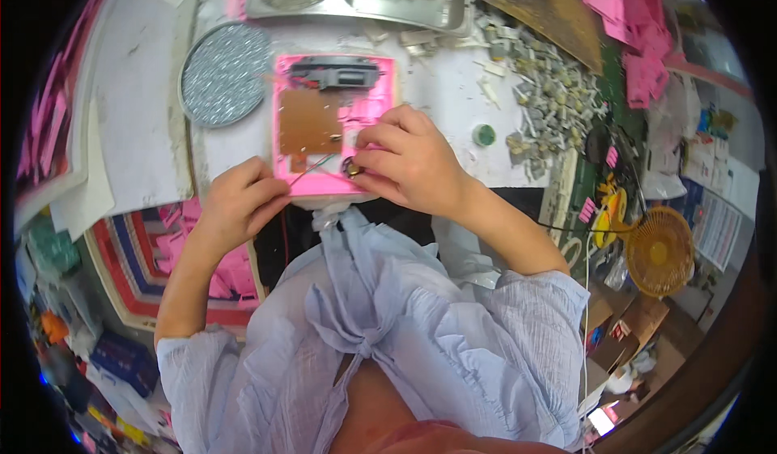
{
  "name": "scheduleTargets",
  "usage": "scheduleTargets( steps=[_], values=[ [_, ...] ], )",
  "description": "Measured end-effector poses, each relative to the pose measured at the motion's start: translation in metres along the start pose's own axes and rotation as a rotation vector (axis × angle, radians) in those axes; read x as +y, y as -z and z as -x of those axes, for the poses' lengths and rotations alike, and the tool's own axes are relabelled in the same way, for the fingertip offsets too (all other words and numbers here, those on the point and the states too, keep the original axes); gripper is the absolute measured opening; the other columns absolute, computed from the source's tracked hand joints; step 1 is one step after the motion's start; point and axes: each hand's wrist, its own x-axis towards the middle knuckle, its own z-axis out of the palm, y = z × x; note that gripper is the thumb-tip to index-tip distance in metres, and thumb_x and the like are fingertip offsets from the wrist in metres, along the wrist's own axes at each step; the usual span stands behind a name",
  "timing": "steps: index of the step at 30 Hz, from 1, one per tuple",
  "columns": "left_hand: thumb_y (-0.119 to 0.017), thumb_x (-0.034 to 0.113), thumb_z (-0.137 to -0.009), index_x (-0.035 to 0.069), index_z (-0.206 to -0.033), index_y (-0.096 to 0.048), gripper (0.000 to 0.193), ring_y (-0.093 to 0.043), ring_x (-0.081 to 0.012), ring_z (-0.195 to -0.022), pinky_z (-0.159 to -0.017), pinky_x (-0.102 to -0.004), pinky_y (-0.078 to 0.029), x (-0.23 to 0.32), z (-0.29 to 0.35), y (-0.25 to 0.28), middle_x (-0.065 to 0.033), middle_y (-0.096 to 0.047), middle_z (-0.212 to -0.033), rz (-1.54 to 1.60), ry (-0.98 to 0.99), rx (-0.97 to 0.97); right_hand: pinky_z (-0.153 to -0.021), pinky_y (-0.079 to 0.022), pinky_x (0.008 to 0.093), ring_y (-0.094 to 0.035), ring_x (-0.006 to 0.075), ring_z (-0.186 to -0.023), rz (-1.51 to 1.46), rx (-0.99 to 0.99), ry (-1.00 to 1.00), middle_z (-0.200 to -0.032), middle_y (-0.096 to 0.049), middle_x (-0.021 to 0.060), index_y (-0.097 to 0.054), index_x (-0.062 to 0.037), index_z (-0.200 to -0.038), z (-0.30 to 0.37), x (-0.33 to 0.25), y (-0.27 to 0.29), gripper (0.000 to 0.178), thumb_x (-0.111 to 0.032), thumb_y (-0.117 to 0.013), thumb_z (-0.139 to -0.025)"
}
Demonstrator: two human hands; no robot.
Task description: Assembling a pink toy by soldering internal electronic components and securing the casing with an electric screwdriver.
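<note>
White table | pink casing (brown board inside) | between both hands

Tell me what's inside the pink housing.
The pink housing holds a dark grey part at its far side and a brown board nearer. Whatever lies under the board is covered; the right hand hides some of the right side.

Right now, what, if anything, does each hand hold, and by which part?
The right hand holds a small round part by its right edge. The left hand pinches thin wires at a spot its fingers hide.
</note>
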Motion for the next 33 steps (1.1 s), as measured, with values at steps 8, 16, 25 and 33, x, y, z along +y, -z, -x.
scheduleTargets(
  steps=[8,16,25,33],
  values=[
    [-0.079,0.011,-0.079,0.005,-0.095,-0.069,0.019,-0.064,-0.0322,-0.078,-0.071,-0.0428,-0.052,0.030,-0.031,0.037,-0.0094,-0.061,-0.083,-0.082,0.082,-0.267,-0.079,-0.055,0.0425,-0.068,0.0348,-0.087,0.581,0.022,-0.723,-0.098,-0.071,0.0159,-0.070,-0.0035,-0.098,0.044,0.082,0.082,0.018,-0.011,-0.074,-0.082],
    [-0.070,0.014,-0.089,0.001,-0.093,-0.069,0.014,-0.066,-0.0344,-0.083,-0.073,-0.0424,-0.053,0.006,-0.199,0.040,-0.0145,-0.067,-0.089,-0.200,-0.053,-0.048,-0.069,-0.052,0.0422,-0.064,0.0307,-0.073,0.217,0.157,-0.731,-0.079,-0.063,0.0136,-0.069,-0.0037,-0.102,0.034,0.078,0.088,0.022,-0.004,-0.068,-0.080],
    [-0.067,0.018,-0.086,0.004,-0.094,-0.075,0.019,-0.073,-0.0391,-0.091,-0.077,-0.0484,-0.059,-0.006,-0.330,-0.057,-0.0208,-0.074,-0.094,-0.573,0.114,-0.099,-0.059,-0.045,0.0279,-0.055,0.0099,-0.067,-0.072,0.334,-0.835,-0.074,-0.059,0.0045,-0.072,-0.0046,-0.105,0.051,0.047,0.103,0.023,-0.007,-0.075,-0.082],
    [-0.067,0.008,-0.083,0.000,-0.099,-0.072,0.019,-0.072,-0.0300,-0.080,-0.070,-0.0412,-0.057,0.027,-0.258,0.013,-0.0161,-0.073,-0.087,-0.408,-0.070,0.115,-0.067,-0.050,0.0207,-0.056,0.0061,-0.075,-0.517,0.552,-0.721,-0.098,-0.068,0.0019,-0.072,0.0026,-0.108,0.059,0.013,0.088,0.028,0.002,-0.081,-0.082]
  ],
)
